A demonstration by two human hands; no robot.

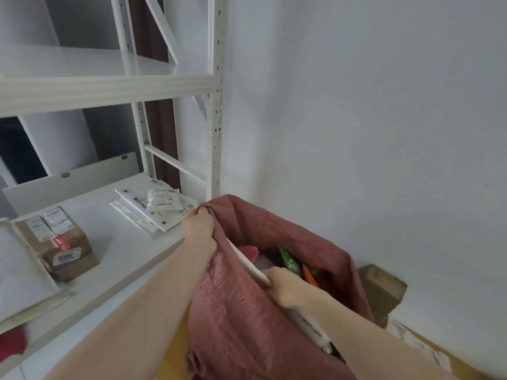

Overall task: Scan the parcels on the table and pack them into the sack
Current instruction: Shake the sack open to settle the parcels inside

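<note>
Head view: sack point(247, 311) is dusty pink-red woven plastic, crinkly with a slight sheen, mouth pulled open, standing right beside the front edge of the white table point(118, 259). Left hand point(199, 223) grips the sack's far rim, fingers curled tight over a bunched fold of the fabric, holding it up. Right hand point(285, 286) is inside the mouth, fingers wrapped round the edge of a flat white parcel point(248, 263) that stands on edge against the near wall of the sack, partly in. A white packet with dark print point(311, 329) shows under the right wrist, can't tell if it is the same parcel. Inside the sack: one green pack point(289, 261), one orange pack point(310, 277), something red or pink point(248, 250) beneath, blurred; more may be hidden.

On the table, one brown cardboard box point(59, 242) at left with white labels, red tape and a sticker reading 3006 upside down. A pile of flat white poly mailers point(152, 208) lies near the table's right end, just beside the left hand; at least three layers, exact count unclear. One small labelled packet point(162, 200) sits on top of the pile. One large flat white item point(19, 272) lies at the far left edge, cropped.

White metal rack point(216, 105) behind the table. One brown carton point(384, 289) sits on the floor by the wall, right of the sack
</note>
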